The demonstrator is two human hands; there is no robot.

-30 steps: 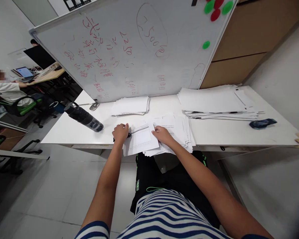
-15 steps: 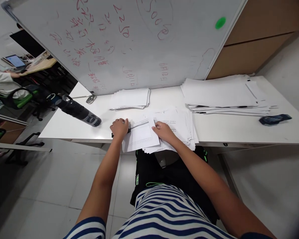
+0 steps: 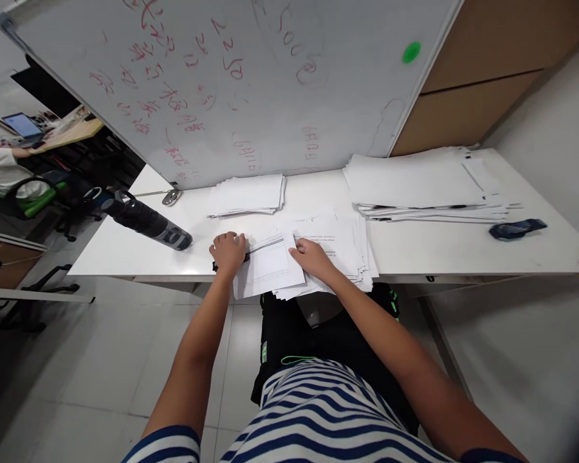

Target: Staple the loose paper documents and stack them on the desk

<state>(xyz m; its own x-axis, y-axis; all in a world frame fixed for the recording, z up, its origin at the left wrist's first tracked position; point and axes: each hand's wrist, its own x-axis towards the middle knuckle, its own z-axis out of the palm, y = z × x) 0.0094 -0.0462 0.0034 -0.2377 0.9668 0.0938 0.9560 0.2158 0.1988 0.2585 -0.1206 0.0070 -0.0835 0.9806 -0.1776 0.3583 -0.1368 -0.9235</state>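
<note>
My left hand [image 3: 228, 252] is curled over a small black tool [image 3: 246, 256] at the left edge of a sheet of paper. Its ends show past my fingers, and the rest is hidden; the shape resembles a stapler. The paper [image 3: 269, 265], printed with lines and a box, overhangs the desk's front edge a little. My right hand [image 3: 313, 257] pinches its right edge between thumb and fingers. Beneath and to the right lies a loose stack of printed sheets [image 3: 338, 247], some jutting past the desk edge.
On the white desk [image 3: 415, 251], a paper stack [image 3: 248, 193] lies behind my hands and a larger one [image 3: 415, 180] at right. A dark bottle [image 3: 149, 222] lies left; a dark blue item [image 3: 517, 228] sits far right. Behind stands a whiteboard [image 3: 270, 116]. A person's arm [image 3: 22, 153] shows far left.
The whole view has shifted slightly. Both hands keep nearly the same places on the paper and the black tool.
</note>
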